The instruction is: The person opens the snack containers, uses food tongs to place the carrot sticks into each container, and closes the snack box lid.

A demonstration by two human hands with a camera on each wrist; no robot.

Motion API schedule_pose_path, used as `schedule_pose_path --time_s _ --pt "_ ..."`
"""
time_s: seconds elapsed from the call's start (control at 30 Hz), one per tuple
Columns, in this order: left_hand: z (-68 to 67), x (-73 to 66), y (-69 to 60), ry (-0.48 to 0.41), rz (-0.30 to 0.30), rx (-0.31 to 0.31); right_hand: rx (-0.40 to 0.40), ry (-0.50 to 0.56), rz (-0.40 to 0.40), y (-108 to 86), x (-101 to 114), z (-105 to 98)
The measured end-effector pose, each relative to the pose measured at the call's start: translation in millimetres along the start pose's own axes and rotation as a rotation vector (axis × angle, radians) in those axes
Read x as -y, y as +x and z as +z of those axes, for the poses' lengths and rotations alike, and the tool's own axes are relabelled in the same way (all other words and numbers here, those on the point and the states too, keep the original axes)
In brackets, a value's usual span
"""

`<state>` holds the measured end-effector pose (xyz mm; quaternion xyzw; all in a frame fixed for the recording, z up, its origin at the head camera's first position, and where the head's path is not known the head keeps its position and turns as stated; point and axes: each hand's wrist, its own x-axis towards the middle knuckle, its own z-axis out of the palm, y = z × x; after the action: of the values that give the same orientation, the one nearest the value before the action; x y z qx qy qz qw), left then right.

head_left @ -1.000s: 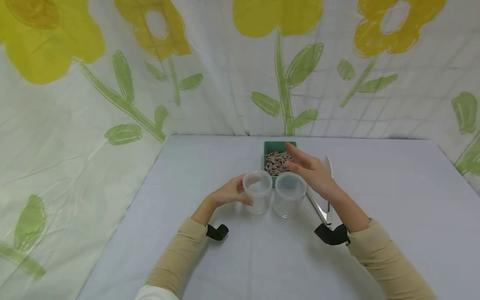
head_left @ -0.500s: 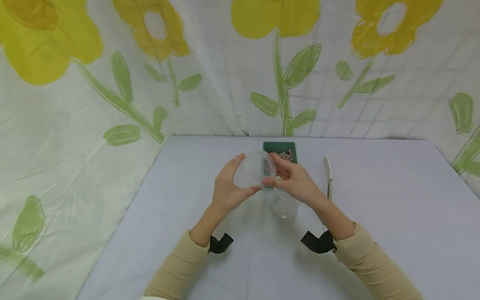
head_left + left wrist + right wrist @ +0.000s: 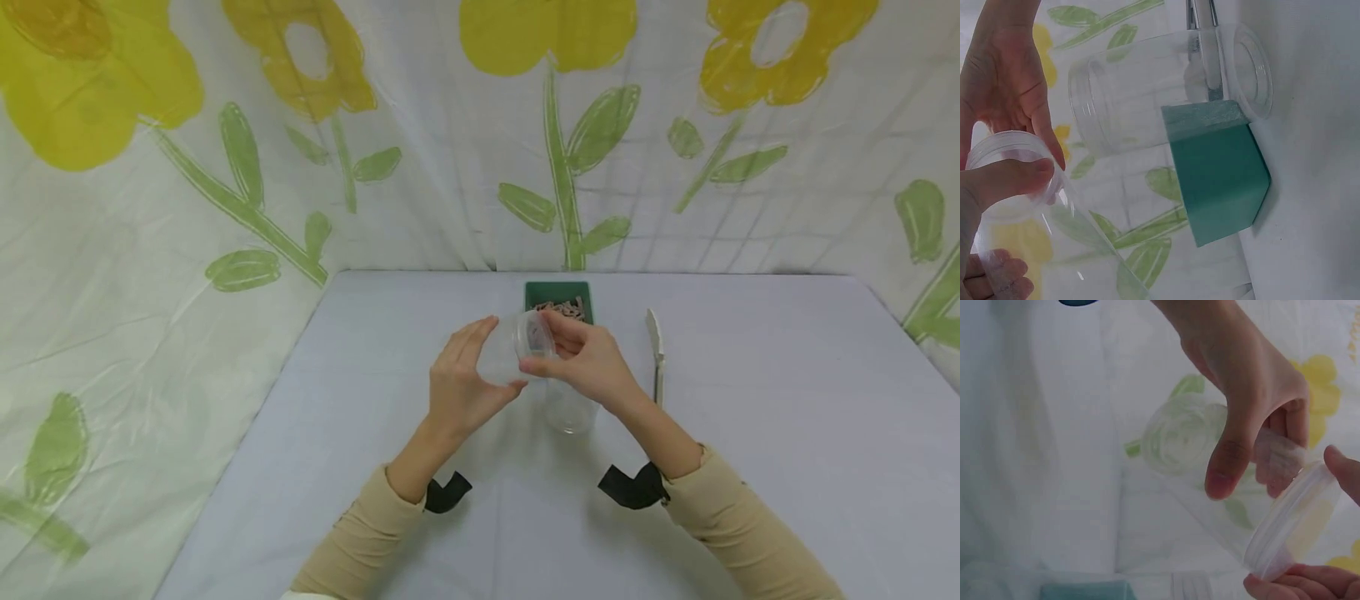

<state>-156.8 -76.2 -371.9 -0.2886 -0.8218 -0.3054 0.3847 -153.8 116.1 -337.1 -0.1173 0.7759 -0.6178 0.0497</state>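
Note:
A clear plastic jar [image 3: 498, 357] is held tilted above the table, its rim end [image 3: 1259, 547] toward the right. My left hand [image 3: 459, 383] grips its body, thumb on one side and fingers on the other. At the rim, my right hand [image 3: 588, 360] pinches the edge between thumb and fingers. Whether a lid sits on that end, I cannot tell. A second clear jar [image 3: 570, 410] stands upright on the table, just below the right hand. Behind it is a green tub [image 3: 558, 292] of small brown pieces [image 3: 564, 309], partly hidden by the hands.
Metal tongs [image 3: 657, 354] lie to the right of the tub, partly covered by the right forearm. The white-covered table [image 3: 360, 350] ends at a flower-printed curtain [image 3: 442, 167] at the back.
The left hand has lifted its jar from beside the other one and tipped it over. The right hand has come from above the tub to the jar's rim. Lately the jar has tilted further rightward.

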Motion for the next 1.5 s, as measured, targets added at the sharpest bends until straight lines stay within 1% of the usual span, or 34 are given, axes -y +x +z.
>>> schedule_pose_path --time_s 0.07,0.13,0.2,0.23,0.27,0.33,0.37,0.43,0.47,0.5,0.53,0.57,0.63,0.7,0.77,0.83,0.9,0.97,1.03,1.07,1.13,1.17,1.2,1.23,1.3,1.4,1.43,1.5 --pt "-0.7 -0.1 0.3 -0.013 -0.002 -0.001 -0.005 0.004 -0.008 -0.9 -0.9 -0.3" --pt "-1.5 0.3 0.1 -0.027 -0.010 0.012 -0.008 0.004 -0.024 -2.1 -1.3 -0.5" --pt "-2.7 1.3 -0.4 -0.059 -0.038 0.047 0.009 -0.042 -0.073 -3.8 -1.0 -1.4" --pt "-3.6 2.2 -0.9 -0.085 -0.059 0.076 0.026 -0.068 -0.103 -4.7 -0.4 -2.5" --pt "-4.8 3.2 -1.3 -0.133 -0.090 0.115 0.053 -0.097 -0.141 -5.3 0.5 -4.5" --pt "-7.7 5.6 -2.0 -0.283 -0.187 0.220 0.130 -0.154 -0.208 -6.3 3.2 -10.4" --pt "-9.7 6.6 -2.1 -0.377 -0.248 0.282 0.180 -0.175 -0.241 -6.6 4.8 -14.2" --pt "-13.2 8.6 -2.1 -0.569 -0.367 0.399 0.283 -0.183 -0.271 -6.3 8.4 -22.2" --pt "-14.1 9.5 -2.1 -0.653 -0.429 0.446 0.324 -0.186 -0.279 -6.2 9.9 -26.2" --pt "-14.8 10.0 -2.0 -0.717 -0.479 0.485 0.347 -0.191 -0.274 -6.3 11.2 -29.3" --pt "-15.1 10.5 -1.8 -0.764 -0.514 0.510 0.352 -0.195 -0.263 -6.4 12.0 -31.8" --pt "-15.4 10.6 -1.6 -0.794 -0.546 0.520 0.341 -0.193 -0.246 -6.7 12.3 -33.5" --pt "-14.0 11.0 -1.6 -0.829 -0.577 0.506 0.286 -0.170 -0.201 -8.1 11.5 -34.2" --pt "-12.8 10.9 -2.0 -0.841 -0.606 0.474 0.223 -0.120 -0.158 -9.6 8.5 -31.2" --pt "-12.1 10.7 -2.1 -0.862 -0.619 0.458 0.188 -0.054 -0.151 -10.6 4.6 -26.2" --pt "-11.3 11.3 -2.4 -0.895 -0.625 0.472 0.178 0.004 -0.163 -10.3 -0.4 -21.1" --pt "-10.9 12.4 -3.1 -0.935 -0.631 0.508 0.185 0.058 -0.190 -9.2 -5.9 -18.3" --pt "-10.4 14.1 -4.1 -1.008 -0.640 0.563 0.227 0.130 -0.232 -7.4 -11.6 -18.2" --pt "-9.7 15.7 -5.7 -1.098 -0.632 0.617 0.309 0.215 -0.295 -4.9 -17.4 -20.2" --pt "-9.0 17.0 -6.7 -1.140 -0.624 0.641 0.362 0.255 -0.335 -3.7 -19.6 -21.3" --pt "-8.6 18.2 -7.8 -1.205 -0.613 0.668 0.461 0.317 -0.406 -1.1 -23.0 -23.5" --pt "-8.6 18.6 -8.4 -1.216 -0.606 0.665 0.480 0.328 -0.425 -0.5 -23.8 -24.1" --pt "-8.7 18.9 -8.9 -1.217 -0.606 0.651 0.477 0.329 -0.429 -0.4 -23.7 -24.5" --pt "-9.0 19.2 -9.3 -1.202 -0.614 0.630 0.454 0.329 -0.421 -0.6 -23.1 -24.4" --pt "-10.0 18.4 -9.2 -1.144 -0.646 0.580 0.379 0.328 -0.367 -2.1 -21.4 -23.8" --pt "-9.6 16.0 -8.3 -1.044 -0.708 0.508 0.246 0.335 -0.259 -4.9 -18.8 -21.5" --pt "-8.8 14.9 -7.8 -1.008 -0.728 0.487 0.217 0.335 -0.233 -5.5 -18.4 -20.4" --pt "-6.4 12.6 -7.1 -0.953 -0.740 0.453 0.175 0.310 -0.203 -6.1 -17.4 -17.6"
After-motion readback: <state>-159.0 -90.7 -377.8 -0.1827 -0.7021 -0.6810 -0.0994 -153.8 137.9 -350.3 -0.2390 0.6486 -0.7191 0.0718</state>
